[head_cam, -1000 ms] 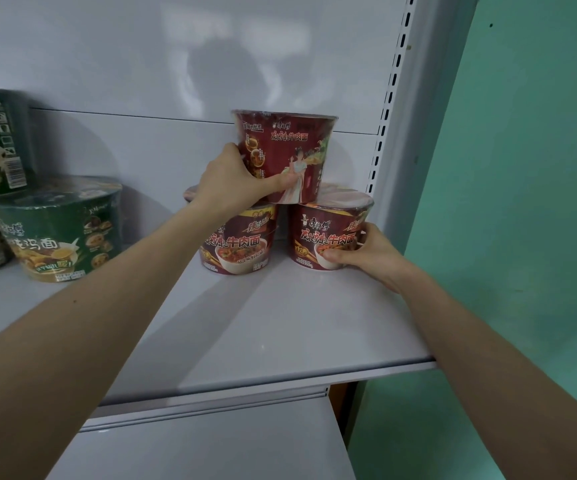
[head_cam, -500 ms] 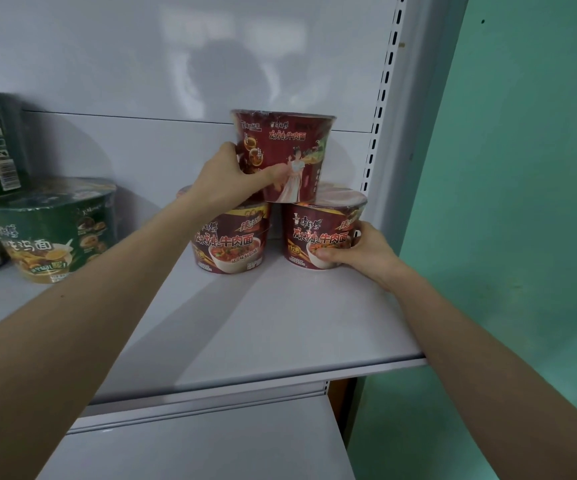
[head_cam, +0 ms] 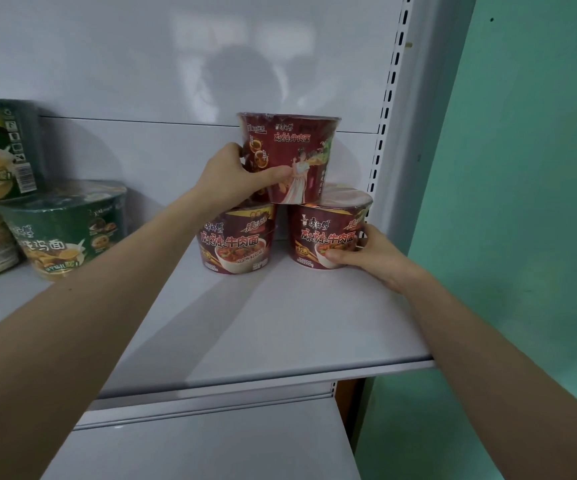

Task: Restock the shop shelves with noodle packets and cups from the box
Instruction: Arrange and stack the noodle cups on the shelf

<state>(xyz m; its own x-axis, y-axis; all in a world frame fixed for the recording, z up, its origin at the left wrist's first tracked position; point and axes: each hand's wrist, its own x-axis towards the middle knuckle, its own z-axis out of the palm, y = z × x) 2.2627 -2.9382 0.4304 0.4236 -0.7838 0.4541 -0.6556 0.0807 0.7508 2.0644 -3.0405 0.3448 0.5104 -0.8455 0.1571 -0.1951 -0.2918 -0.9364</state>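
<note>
Top noodle cup (head_cam: 290,157), red, rests across the lids of the lower left cup (head_cam: 237,242) and the lower right cup (head_cam: 328,233), at the right end of the grey shelf (head_cam: 280,323). The left hand (head_cam: 231,176) has its grip curled round the top noodle cup's left side, thumb on the front. The right hand (head_cam: 366,254) has its grip wrapped round the lower right cup near its base. Green cups (head_cam: 62,233) stand stacked at far left; a teal wall (head_cam: 522,202) lies to the right

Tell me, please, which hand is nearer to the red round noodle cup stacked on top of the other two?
Left. The left hand grips the left side of the top red noodle cup; the right hand is below it, holding the lower right red cup.
</note>
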